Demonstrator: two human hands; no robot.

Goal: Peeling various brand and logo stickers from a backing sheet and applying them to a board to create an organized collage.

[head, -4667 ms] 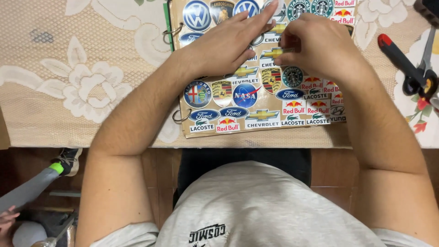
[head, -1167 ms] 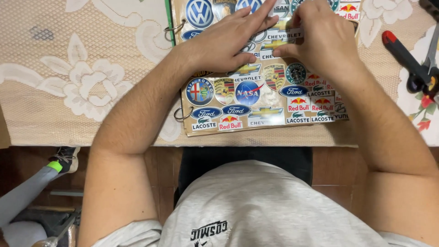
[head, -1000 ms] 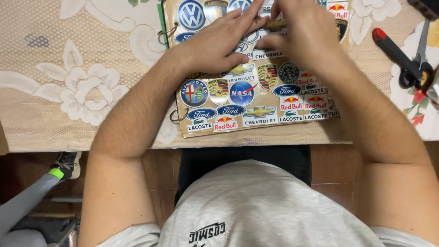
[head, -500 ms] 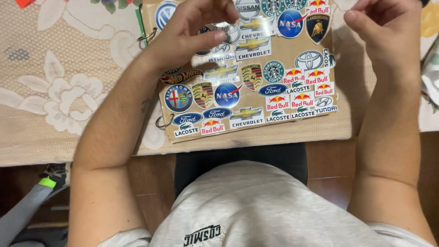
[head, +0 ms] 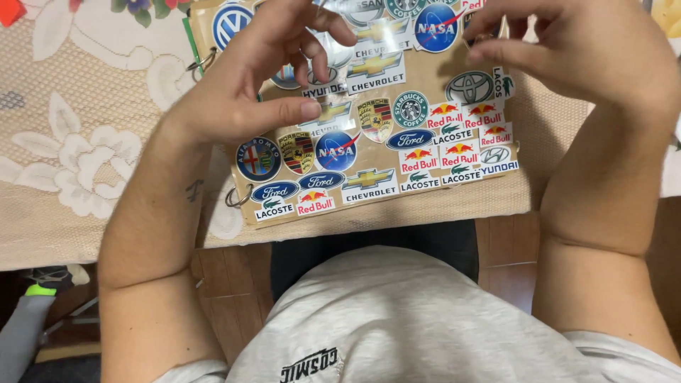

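Observation:
A brown cardboard sheet point(head: 496, 202) covered with several colourful logo stickers lies on the table in front of me. Metal binder rings point(head: 237, 197) hold its left edge. My left hand point(head: 248, 92) hovers over the sheet's upper left, fingers curled and spread, fingertips touching glossy stickers point(head: 376, 67) near the top. My right hand point(head: 589, 64) is raised over the upper right corner. Its thumb and forefinger point left and lie close together above a dark sticker point(head: 481, 20). I cannot tell if anything is pinched between them.
A beige lace tablecloth with white flowers point(head: 71, 156) covers the table to the left. A small red object point(head: 8, 10) shows at the top left corner. Below the table edge stands a grey object with a green tip point(head: 28, 319). My grey shirt fills the bottom.
Both hands were pressed together on the sheet's upper stickers. They have since parted: my right hand lifted away to the right, my left stays over the stickers. The view has shifted up the sheet.

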